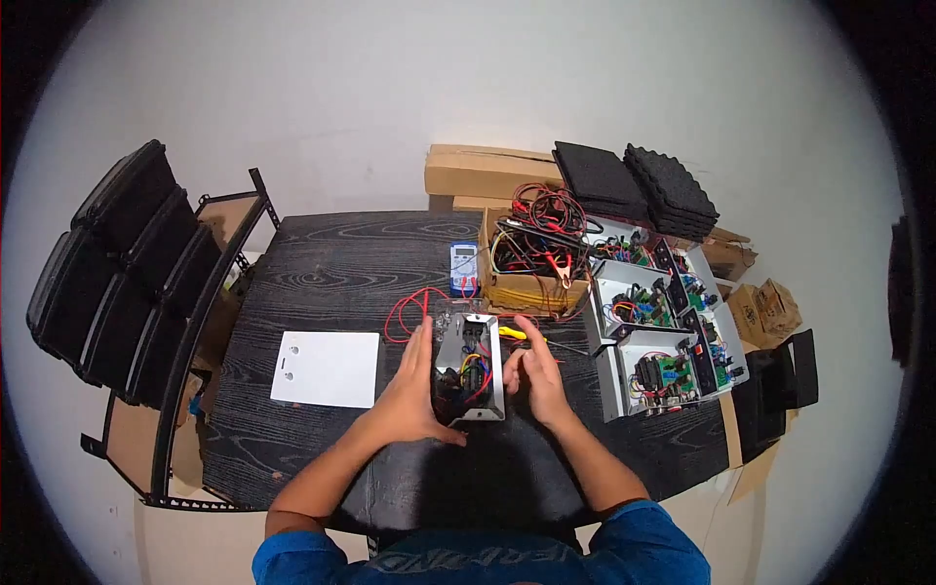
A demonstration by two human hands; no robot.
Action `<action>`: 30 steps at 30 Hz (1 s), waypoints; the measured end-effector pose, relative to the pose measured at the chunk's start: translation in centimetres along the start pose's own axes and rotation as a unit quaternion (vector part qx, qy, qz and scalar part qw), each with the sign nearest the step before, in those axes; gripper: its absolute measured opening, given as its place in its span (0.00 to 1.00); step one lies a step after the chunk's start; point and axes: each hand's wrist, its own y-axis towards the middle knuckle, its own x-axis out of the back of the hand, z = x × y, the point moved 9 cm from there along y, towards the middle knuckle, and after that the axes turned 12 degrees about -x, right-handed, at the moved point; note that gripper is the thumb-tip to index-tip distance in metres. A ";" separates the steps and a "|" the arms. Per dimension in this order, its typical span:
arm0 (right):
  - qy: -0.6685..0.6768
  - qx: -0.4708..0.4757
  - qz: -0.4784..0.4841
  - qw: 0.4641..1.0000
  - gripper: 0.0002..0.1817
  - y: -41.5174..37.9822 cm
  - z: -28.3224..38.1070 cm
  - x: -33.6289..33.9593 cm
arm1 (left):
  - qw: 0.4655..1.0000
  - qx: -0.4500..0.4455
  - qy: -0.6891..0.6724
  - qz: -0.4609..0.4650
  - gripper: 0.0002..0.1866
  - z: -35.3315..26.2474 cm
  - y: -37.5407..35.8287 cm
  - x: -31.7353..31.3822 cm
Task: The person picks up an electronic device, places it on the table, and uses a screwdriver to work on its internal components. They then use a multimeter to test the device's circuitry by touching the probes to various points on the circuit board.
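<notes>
A grey open metal case (497,385) stands in front of me on the table, with circuit parts and red, yellow and blue wires (475,375) inside. My left hand (409,398) lies along its left side, fingers stretched up the wall and thumb across the near corner. Just off the right wall is my right hand (539,383), with its fingers apart and partly bent and nothing visible in it. Behind the case lies a yellow-handled screwdriver (512,333). A white flat panel (327,370) with small holes rests to the left.
A blue multimeter (464,265) with red leads (400,314) lies at the back. Beside it, a cardboard box (526,291) holds tangled cables and clips. Several open cases with circuit boards (673,370) are stacked right. Black bins (127,263) stand on a rack at left.
</notes>
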 end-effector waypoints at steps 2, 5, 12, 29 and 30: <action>0.003 0.003 -0.005 1.000 0.38 0.2 0.2 0.2 | 0.999 -0.029 0.001 0.034 0.93 1.4 -0.3 -1.7; -0.034 0.057 -0.058 0.996 0.36 0.4 -0.3 1.3 | 0.997 -0.053 -0.029 0.039 0.91 2.4 -0.3 -3.6; -0.004 0.066 -0.063 0.996 0.31 1.3 -0.6 3.7 | 0.996 -0.082 0.013 -0.020 0.87 -0.1 1.7 -2.9; -0.586 0.038 -0.170 0.791 0.21 2.9 -3.9 8.7 | 0.977 -0.066 0.170 0.110 0.74 -0.7 2.9 -4.7; -0.586 0.037 -0.174 0.791 0.21 3.1 -4.0 9.0 | 0.975 -0.064 0.179 0.112 0.74 -0.5 2.8 -5.0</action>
